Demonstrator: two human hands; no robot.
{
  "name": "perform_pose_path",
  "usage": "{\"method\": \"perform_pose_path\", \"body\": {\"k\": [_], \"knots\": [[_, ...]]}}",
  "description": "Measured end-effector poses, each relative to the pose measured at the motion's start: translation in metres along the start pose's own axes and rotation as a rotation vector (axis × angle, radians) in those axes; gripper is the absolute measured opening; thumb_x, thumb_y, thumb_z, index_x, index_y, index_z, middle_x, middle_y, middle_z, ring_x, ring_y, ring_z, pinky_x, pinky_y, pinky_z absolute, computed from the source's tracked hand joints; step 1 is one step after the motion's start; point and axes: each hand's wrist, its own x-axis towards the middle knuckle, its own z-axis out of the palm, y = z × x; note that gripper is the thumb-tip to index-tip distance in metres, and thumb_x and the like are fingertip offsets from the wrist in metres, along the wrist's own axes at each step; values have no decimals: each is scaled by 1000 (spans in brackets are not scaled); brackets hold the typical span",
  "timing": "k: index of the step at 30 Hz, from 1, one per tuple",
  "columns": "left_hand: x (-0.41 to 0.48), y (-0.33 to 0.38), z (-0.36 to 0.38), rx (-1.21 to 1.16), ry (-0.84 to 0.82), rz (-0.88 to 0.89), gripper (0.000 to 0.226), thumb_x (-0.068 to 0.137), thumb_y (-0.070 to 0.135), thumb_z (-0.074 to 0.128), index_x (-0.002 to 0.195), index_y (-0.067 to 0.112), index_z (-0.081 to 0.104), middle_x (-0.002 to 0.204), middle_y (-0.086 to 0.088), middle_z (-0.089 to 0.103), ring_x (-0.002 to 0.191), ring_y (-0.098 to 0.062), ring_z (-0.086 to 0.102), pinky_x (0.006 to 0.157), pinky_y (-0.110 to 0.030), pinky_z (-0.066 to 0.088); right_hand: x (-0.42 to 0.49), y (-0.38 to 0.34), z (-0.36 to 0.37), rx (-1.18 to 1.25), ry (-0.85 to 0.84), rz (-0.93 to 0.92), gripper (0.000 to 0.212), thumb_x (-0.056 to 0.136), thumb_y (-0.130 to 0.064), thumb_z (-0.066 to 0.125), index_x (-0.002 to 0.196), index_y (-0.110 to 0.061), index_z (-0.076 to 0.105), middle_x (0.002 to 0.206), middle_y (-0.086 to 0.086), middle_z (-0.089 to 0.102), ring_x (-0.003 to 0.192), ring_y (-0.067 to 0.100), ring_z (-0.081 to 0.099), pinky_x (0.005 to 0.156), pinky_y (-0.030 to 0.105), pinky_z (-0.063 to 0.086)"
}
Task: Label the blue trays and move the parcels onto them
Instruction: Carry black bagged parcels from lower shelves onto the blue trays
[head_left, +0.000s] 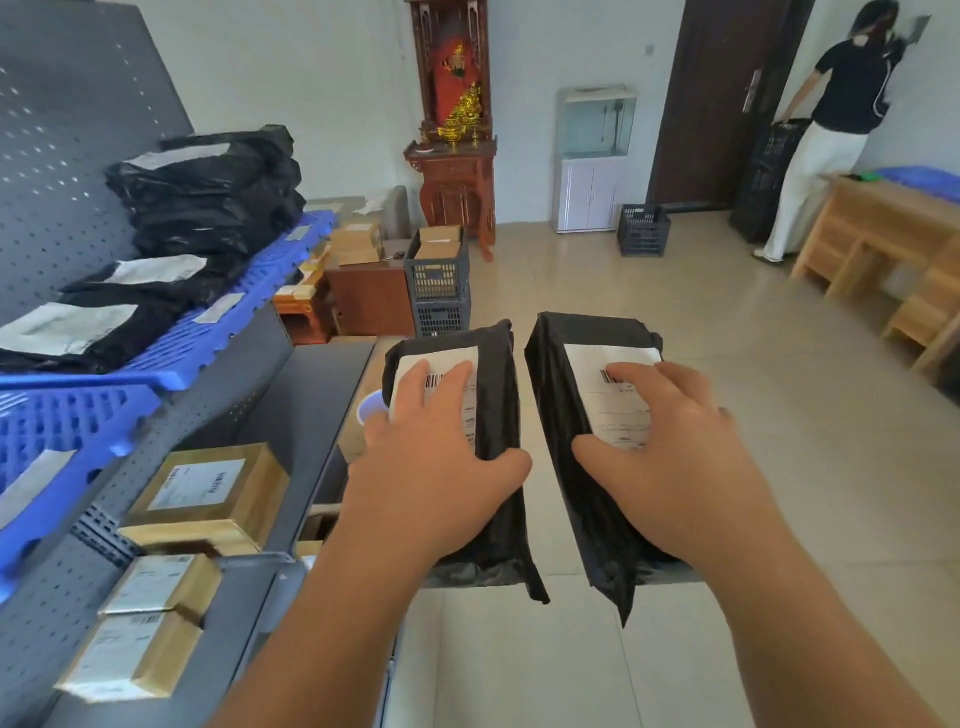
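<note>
Left hand (431, 467): spread wide over the left black parcel (496, 384), fingers on its shipping label, thumb hooked at its right edge, gripping it.
Right hand (670, 457): spans the right black parcel (553, 405) the same way, thumb at its left edge.
Held parcels: side by side, apart, just off the rack's (249, 374) right edge.
Blue tray (208, 338): on the rack's upper shelf, carrying stacked black parcels (208, 192).
Cardboard boxes (208, 493): lower shelf.
</note>
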Motion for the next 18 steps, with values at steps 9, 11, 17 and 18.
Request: {"method": "perform_pose_path", "body": {"k": [9,11,17,18], "knots": [[128,-22,-10,-29,-2,29,88,83,67,57,155,47,9,164,20,1,148,-34,19,110,-57,38,113,-32,39,-19,34,-11,70,73,-57,63,139,-47,41,152,-12,31,129,27,41,102,51,45],[156,-30,-18,-30,9,44,89,83,67,57,155,47,10,164,21,1,148,-34,18,111,-59,37,138,-44,46,-20,54,-13,71,72,-57,62,139,-47,41,153,-12,31,131,28,40,102,51,45],[221,-56,-29,-48,13,70,90,81,67,58,154,48,10,163,22,2,147,-34,19,111,-58,36,191,-69,78,-19,63,-21,71,71,-59,61,138,-48,41,152,-11,31,132,28,41,103,52,45],[229,-59,-30,-50,11,65,90,81,67,59,154,48,10,163,22,2,147,-33,20,110,-57,37,198,-72,83,-22,53,-21,71,71,-58,61,139,-48,40,152,-11,31,131,28,41,103,52,45]]}}
